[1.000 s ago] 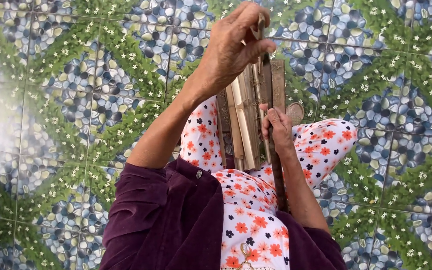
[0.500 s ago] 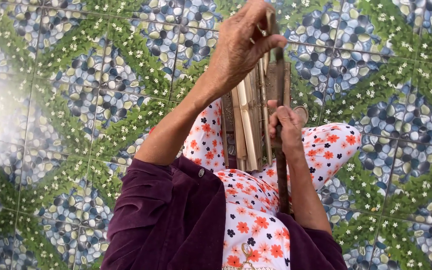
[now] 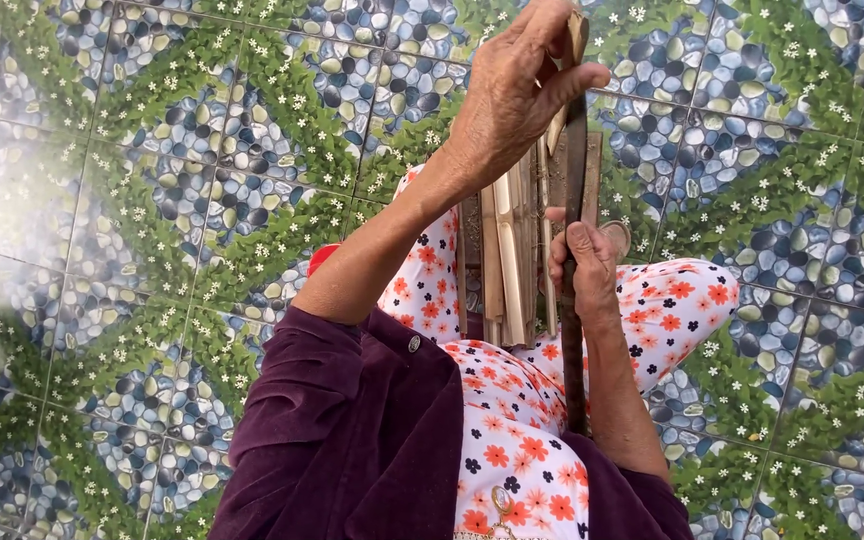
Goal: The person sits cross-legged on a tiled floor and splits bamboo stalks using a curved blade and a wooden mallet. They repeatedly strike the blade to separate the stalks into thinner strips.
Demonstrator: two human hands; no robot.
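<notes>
Bamboo strips [image 3: 505,262], pale and split, stand in a bundle between the person's knees, over trousers [image 3: 687,305] printed with orange flowers. One strip [image 3: 574,50] rises higher, and the left hand [image 3: 514,95] is closed around its top end, thumb pressed across it. A long dark blade [image 3: 574,300], probably a knife, runs upright alongside the bundle; the right hand [image 3: 584,265] grips it partway down, fingers wrapped tight. Beneath lies a floor [image 3: 152,200] of tiles patterned with pebbles and leaves.
</notes>
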